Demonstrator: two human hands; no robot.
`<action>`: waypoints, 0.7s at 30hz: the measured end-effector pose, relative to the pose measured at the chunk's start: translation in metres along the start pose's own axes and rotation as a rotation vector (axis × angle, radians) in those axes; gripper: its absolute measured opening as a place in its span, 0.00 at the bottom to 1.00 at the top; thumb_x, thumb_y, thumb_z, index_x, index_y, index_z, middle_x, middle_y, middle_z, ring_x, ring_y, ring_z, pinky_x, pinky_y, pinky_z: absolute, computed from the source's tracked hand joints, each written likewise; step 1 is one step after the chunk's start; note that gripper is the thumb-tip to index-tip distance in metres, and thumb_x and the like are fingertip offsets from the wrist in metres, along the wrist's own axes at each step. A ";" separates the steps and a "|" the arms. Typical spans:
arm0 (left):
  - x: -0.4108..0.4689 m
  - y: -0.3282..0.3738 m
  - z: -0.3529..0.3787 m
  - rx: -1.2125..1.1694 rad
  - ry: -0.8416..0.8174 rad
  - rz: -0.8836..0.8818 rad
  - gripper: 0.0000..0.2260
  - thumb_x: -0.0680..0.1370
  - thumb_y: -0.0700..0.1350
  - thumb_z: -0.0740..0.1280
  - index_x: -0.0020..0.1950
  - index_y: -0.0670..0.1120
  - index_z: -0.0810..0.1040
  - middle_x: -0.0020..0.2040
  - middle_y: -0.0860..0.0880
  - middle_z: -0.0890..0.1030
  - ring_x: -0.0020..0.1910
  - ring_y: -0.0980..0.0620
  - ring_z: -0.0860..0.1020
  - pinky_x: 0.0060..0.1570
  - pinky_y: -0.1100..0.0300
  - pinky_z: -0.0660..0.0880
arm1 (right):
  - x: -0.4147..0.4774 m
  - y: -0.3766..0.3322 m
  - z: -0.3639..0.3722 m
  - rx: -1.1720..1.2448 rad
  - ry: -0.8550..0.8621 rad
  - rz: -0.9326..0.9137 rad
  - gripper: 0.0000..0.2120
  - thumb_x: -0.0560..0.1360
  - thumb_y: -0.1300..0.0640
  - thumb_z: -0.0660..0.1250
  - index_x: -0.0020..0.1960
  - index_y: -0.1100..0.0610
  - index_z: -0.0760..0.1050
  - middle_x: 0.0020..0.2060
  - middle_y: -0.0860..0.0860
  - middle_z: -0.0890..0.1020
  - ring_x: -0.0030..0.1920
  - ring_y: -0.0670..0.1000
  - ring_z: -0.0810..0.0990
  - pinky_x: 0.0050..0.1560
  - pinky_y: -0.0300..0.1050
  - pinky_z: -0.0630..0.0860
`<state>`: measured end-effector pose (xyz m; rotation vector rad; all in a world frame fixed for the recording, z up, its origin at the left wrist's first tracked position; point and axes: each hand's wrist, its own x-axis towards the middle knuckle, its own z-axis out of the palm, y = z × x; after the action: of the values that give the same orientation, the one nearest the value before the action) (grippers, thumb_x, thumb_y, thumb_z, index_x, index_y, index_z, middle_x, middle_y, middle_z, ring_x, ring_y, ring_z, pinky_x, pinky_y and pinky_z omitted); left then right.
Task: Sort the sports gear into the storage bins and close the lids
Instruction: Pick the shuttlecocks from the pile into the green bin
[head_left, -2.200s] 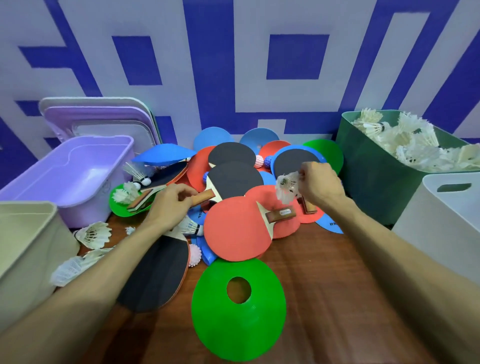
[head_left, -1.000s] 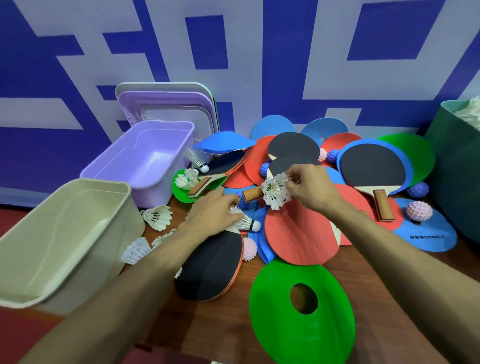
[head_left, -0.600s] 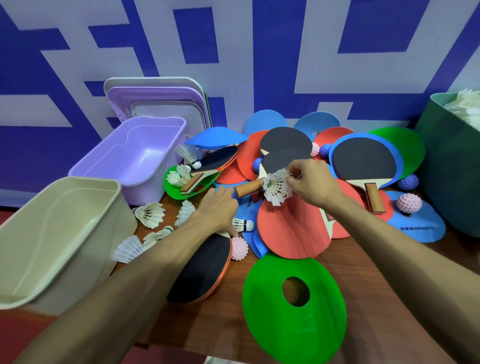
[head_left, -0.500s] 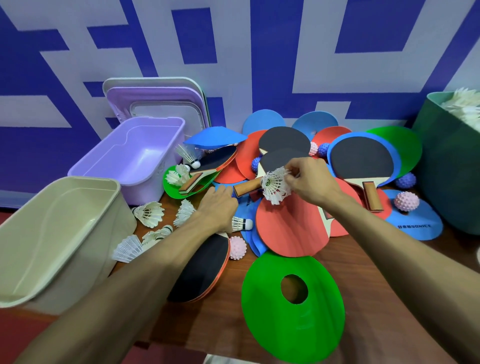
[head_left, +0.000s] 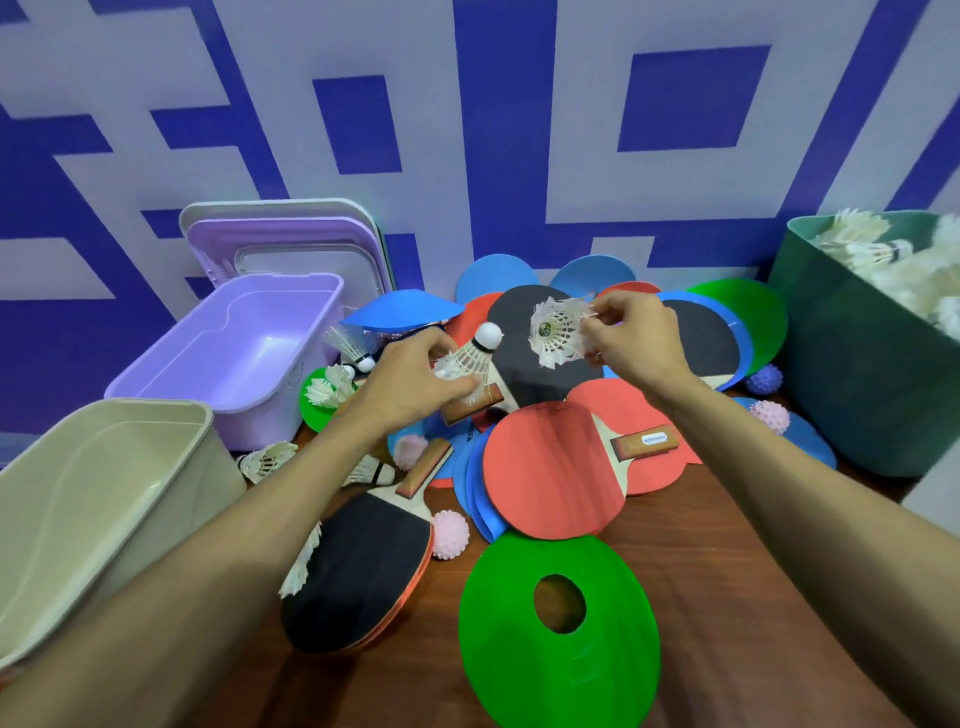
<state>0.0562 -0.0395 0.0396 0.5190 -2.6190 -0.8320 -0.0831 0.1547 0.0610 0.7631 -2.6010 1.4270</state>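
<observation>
Newly raised, left hand (head_left: 410, 379) grips a shuttlecock (head_left: 470, 356) cork-up; right hand (head_left: 636, 338) pinches second shuttlecock (head_left: 558, 332) sideways.

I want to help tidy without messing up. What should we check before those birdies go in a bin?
1. Left hand grips a shuttlecock: ok.
2. Right hand pinches a second shuttlecock: ok.
3. Green bin has no lid on: ok.
4. Green bin is the right one, since a shuttlecock pile is already in it: ok.
5. Room left inside: cannot tell.
6. Table free of shuttlecocks: not ok, loose shuttlecocks lie near the purple bin.
</observation>
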 end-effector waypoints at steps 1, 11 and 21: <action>0.005 0.012 0.000 -0.067 0.028 0.000 0.15 0.69 0.50 0.75 0.51 0.51 0.74 0.45 0.56 0.79 0.44 0.57 0.77 0.46 0.62 0.74 | 0.003 -0.001 -0.008 -0.018 0.013 -0.017 0.08 0.73 0.63 0.63 0.48 0.60 0.80 0.33 0.51 0.82 0.29 0.46 0.81 0.37 0.34 0.77; 0.070 0.187 0.054 -0.345 -0.027 0.304 0.13 0.70 0.47 0.74 0.51 0.51 0.75 0.43 0.57 0.77 0.37 0.60 0.75 0.38 0.68 0.70 | 0.026 0.027 -0.169 -0.308 0.299 -0.136 0.09 0.72 0.63 0.65 0.48 0.57 0.83 0.40 0.55 0.85 0.42 0.55 0.83 0.49 0.45 0.75; 0.142 0.309 0.193 -0.417 -0.225 0.382 0.15 0.69 0.53 0.75 0.51 0.51 0.76 0.45 0.53 0.79 0.40 0.55 0.75 0.36 0.70 0.68 | 0.055 0.131 -0.301 -0.389 0.610 0.079 0.11 0.76 0.62 0.64 0.54 0.58 0.83 0.47 0.55 0.85 0.43 0.52 0.84 0.54 0.48 0.79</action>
<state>-0.2226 0.2259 0.1073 -0.1920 -2.5037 -1.3100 -0.2412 0.4354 0.1465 0.1404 -2.3121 0.9184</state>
